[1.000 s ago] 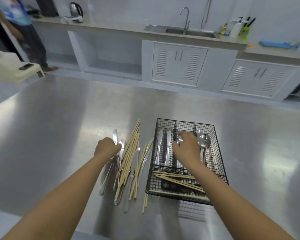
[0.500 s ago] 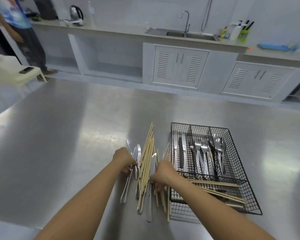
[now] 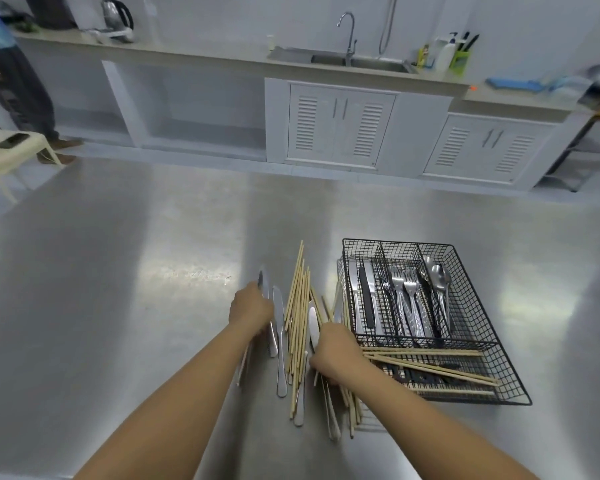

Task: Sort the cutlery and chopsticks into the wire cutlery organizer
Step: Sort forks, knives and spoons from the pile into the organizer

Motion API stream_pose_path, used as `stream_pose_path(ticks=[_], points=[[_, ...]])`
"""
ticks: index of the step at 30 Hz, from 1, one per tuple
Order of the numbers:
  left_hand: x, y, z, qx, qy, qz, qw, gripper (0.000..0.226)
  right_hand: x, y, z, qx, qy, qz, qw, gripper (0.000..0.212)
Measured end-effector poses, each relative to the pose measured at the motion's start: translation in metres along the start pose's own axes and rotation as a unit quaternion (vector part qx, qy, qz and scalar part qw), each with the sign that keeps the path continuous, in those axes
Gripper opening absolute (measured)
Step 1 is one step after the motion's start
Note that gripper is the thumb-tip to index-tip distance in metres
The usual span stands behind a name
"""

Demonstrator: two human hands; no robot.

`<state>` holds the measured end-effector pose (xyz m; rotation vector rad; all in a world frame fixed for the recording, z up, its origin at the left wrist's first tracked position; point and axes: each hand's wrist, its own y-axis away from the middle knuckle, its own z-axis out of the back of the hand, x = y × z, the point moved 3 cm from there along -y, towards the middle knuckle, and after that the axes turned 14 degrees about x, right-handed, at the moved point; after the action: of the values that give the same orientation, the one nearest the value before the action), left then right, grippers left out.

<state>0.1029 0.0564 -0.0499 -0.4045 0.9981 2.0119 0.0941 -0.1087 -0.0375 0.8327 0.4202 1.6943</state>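
Observation:
A black wire organizer (image 3: pixel 515 377) sits on the steel table to the right. Its long compartments hold knives (image 3: pixel 365 299), forks (image 3: pixel 406 301) and spoons (image 3: pixel 439 284); the front cross compartment holds chopsticks (image 3: pixel 430 363). Left of it lies a loose pile of wooden chopsticks (image 3: pixel 298 303) mixed with table knives (image 3: pixel 280 344). My left hand (image 3: pixel 252 310) is at the pile's left edge, closed around a knife whose blade sticks out above the fist. My right hand (image 3: pixel 336 353) rests on the pile's right side, fingers curled over a knife (image 3: pixel 313 323) that runs under the palm.
The steel table (image 3: pixel 118 289) stretches wide to the left and far side. Beyond it are a counter with a sink (image 3: pixel 357 62) and white cabinets. A person (image 3: pixel 11 81) stands at the far left by a cream plastic chair (image 3: pixel 11 150).
My right hand has left the organizer's fork compartment and come down on the loose pile. My left hand stays at the pile's left edge, and the view has shifted left.

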Motion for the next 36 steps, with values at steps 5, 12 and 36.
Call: stream_pose_path(ticks=[5, 12, 36], points=[[0.003, -0.002, 0.002, -0.04, 0.028, -0.013, 0.999, 0.048, -0.009, -0.001, 0.002, -0.014, -0.117, -0.006, 0.993, 0.024], [0.009, -0.002, -0.005, -0.03, -0.052, -0.028, 0.998, 0.044, -0.02, -0.005, 0.016, -0.044, -0.28, -0.051, 0.958, 0.044], [0.015, 0.012, 0.007, 0.046, 0.051, 0.012, 0.998, 0.026, -0.012, -0.003, 0.005, -0.085, -0.071, -0.055, 0.992, 0.025]])
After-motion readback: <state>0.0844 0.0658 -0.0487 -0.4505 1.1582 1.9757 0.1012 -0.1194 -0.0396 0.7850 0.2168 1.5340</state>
